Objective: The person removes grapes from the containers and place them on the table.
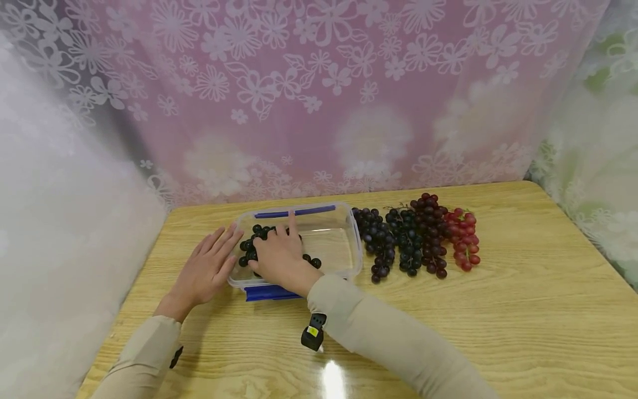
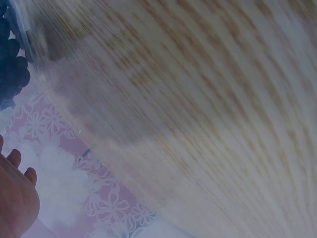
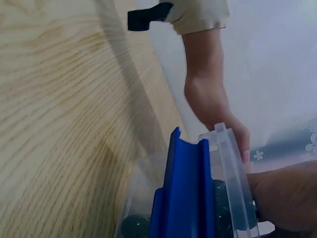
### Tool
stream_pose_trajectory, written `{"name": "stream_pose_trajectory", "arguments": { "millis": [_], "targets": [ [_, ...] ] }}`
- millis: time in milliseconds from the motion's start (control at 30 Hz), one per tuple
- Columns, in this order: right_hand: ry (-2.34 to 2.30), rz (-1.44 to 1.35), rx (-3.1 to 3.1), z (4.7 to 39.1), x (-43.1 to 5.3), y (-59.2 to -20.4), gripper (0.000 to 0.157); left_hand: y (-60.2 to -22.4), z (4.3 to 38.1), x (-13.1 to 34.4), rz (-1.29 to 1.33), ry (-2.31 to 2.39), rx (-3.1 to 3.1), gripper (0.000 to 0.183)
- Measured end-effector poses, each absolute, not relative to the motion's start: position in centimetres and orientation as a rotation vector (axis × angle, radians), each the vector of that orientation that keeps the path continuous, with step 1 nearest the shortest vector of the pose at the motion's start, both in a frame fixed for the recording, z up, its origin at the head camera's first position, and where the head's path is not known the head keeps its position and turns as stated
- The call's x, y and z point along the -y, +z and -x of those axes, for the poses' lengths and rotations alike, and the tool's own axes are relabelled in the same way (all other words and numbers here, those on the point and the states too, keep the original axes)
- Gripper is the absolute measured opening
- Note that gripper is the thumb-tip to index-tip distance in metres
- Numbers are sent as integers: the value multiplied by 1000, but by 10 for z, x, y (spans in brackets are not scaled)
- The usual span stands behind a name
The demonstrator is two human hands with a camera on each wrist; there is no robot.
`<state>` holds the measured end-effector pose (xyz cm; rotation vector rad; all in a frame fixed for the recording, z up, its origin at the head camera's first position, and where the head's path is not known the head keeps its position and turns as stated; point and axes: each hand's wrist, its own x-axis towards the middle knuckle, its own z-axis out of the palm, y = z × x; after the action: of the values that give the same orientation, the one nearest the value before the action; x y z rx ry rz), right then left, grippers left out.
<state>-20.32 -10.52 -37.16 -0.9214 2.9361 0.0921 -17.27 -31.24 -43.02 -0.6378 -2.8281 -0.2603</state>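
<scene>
A clear plastic food container [image 1: 356,241] with blue clip flaps stands on the table, a bunch of dark green-black grapes [image 1: 247,256] in its left part. My right hand [image 1: 281,257] reaches down into it over the grapes, palm down with fingers spread, partly covering the bunch. Beside the container's left rim, my left hand [image 1: 205,270] has its fingers extended, fingertips right at the rim. In the right wrist view, the near blue flap [image 3: 187,191] hangs outward below the rim, with the left hand [image 3: 210,96] behind it.
Right of the container lie a purple-black grape bunch [image 1: 380,244], a dark green-black bunch [image 1: 406,238], a dark red bunch [image 1: 430,233] and a bright red bunch [image 1: 464,238]. The wooden table [image 1: 523,310] meets a pink floral curtain [image 1: 319,111] behind.
</scene>
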Motion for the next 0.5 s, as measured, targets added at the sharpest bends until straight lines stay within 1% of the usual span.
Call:
{"name": "stream_pose_trajectory", "arguments": {
  "millis": [267,500],
  "targets": [
    [-59,935,-2952,207,97,-376,58,-430,173,313,641,-277,2818,53],
    [-65,975,-2901,212,98,-381,58,-431,173,312,616,-280,2847,55]
  ]
}}
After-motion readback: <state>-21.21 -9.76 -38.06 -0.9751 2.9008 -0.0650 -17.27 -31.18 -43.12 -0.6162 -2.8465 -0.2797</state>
